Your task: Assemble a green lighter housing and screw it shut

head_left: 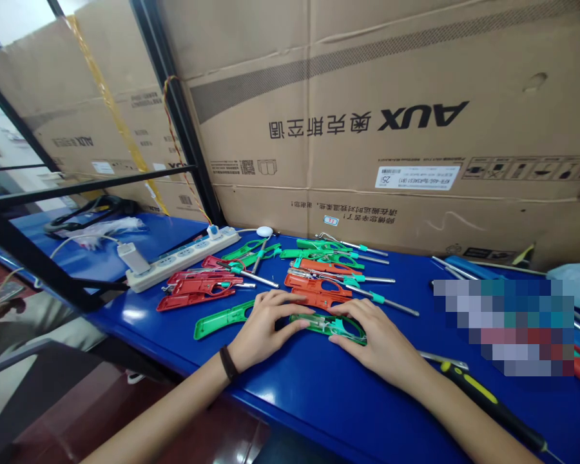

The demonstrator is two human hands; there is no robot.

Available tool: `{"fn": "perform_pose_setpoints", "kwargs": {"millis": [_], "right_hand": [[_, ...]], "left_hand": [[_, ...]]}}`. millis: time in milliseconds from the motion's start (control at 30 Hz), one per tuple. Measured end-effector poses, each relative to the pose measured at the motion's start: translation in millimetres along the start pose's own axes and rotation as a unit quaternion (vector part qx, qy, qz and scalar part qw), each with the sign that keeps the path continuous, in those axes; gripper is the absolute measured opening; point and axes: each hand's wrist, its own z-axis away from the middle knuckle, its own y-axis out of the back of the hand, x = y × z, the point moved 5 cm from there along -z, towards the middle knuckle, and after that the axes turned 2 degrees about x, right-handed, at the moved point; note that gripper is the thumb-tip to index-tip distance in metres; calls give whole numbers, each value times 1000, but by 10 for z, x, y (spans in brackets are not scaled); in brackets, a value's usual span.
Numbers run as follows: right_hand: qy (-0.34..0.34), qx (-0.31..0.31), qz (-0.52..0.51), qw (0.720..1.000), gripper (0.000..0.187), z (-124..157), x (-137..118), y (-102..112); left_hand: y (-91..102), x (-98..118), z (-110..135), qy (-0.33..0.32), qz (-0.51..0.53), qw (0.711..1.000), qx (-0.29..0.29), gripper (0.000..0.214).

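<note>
A translucent green plastic handle shell (327, 324) is pressed flat on the glossy blue table (319, 393) between the left hand (263, 328) and right hand (374, 338), fingers spread narrowly over its ends. Its long axis runs left-right. Beyond, red and green plastic handles (314, 283) with metal rods are scattered before a brown cardboard box (391, 129).

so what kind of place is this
Probably a small workshop or storeroom bench: a blue table strewn with red and green plastic tool shells, a screwdriver, and big cardboard appliance boxes stacked behind.
</note>
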Motion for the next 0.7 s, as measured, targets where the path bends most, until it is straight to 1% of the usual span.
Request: {"fn": "perform_pose_setpoints", "kwargs": {"millis": [167, 400, 567, 633, 700], "right_hand": [[3, 2, -4, 1000, 30, -1, 20, 3], [3, -2, -18, 1000, 28, -12, 12, 11], [11, -4, -15, 1000, 27, -4, 0, 12], [11, -2, -16, 1000, 27, -4, 0, 10], [11, 0, -20, 1000, 27, -3, 3, 6]], "left_hand": [[6, -9, 33, -6, -39, 999, 6, 25], [-11, 4, 16, -6, -50, 999, 0, 25], [48, 52, 75, -23, -71, 997, 9, 41], [70, 100, 132, -36, -81, 996, 0, 39], [66, 175, 194, -56, -90, 994, -26, 37]]}}
